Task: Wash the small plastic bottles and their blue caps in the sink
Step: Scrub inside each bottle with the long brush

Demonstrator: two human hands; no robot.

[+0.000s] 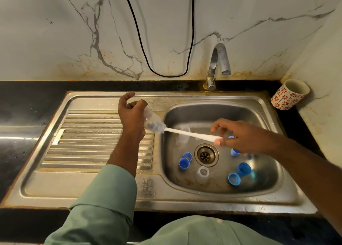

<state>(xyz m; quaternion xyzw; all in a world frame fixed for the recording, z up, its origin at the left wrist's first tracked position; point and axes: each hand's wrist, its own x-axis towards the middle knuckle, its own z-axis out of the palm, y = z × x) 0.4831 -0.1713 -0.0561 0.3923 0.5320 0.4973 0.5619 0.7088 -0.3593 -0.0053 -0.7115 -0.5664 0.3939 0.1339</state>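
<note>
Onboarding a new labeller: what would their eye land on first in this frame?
First, the long white bottle brush crossing the frame's middle: the right hand pinches its handle while its bristles sit in the mouth of a small clear plastic bottle gripped by the left hand over the sink's ribbed drainboard. Next, the bright blue plastic caps scattered around the drain in the steel sink basin.

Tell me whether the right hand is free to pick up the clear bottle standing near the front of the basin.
Probably not yet: the right hand pinches the brush handle. Nothing covers the clear bottle, so the way looks free once the brush is set down.
</note>
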